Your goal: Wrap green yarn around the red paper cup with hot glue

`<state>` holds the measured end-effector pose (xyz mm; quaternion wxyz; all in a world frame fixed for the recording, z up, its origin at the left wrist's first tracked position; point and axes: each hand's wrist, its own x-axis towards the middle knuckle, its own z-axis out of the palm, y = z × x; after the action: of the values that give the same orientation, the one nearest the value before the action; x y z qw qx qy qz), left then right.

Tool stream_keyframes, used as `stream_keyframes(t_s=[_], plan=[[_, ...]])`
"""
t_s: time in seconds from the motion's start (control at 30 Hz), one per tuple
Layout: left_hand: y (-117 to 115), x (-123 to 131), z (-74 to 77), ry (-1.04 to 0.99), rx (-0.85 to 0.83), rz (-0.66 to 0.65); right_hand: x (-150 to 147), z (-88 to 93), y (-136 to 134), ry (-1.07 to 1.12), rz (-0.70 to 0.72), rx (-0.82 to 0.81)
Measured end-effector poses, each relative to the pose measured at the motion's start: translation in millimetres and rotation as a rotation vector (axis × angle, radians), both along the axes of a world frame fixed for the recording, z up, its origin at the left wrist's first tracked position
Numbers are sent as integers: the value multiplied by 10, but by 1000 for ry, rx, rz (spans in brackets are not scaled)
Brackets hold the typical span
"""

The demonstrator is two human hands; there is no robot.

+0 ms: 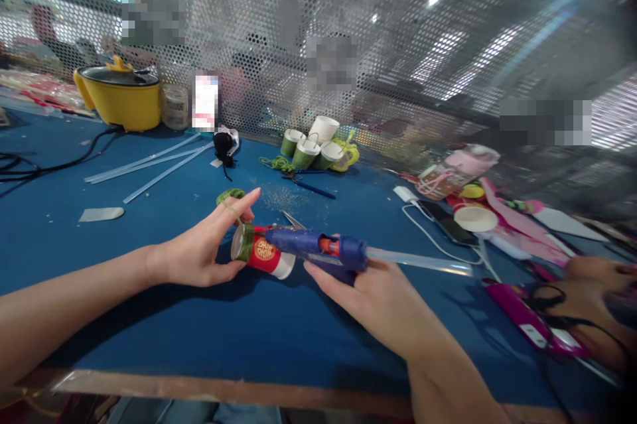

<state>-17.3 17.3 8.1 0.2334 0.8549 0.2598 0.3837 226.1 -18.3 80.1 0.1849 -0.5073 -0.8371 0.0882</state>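
Bare left hand point(202, 253) and bare right hand point(371, 292), slim fingers point(251, 201), narrow wrists point(158, 265), left forearm point(84, 308) and right forearm point(445, 367) uncovered as far as they show, pale blue cloth point(233, 413) at the bottom edge, possibly the wearer's clothing

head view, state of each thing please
blue glue gun, in right hand, clear stick loaded
red and white paper cup, tilted in left hand, green yarn round one end
round yellow pot, glass lid on
blue-handled pliers, spread open
upright phone, white screen lit
flat black phone, screen dark
three green-wrapped cups, standing
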Motion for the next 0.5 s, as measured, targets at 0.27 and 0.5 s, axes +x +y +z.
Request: stream_keyframes(t_s=[0.27, 0.5], plan=[[2, -11, 4, 6, 19, 3, -8, 27, -15, 4, 42, -20], [6, -6, -1, 3, 15, 5, -17, 43, -30, -59, 46, -13]])
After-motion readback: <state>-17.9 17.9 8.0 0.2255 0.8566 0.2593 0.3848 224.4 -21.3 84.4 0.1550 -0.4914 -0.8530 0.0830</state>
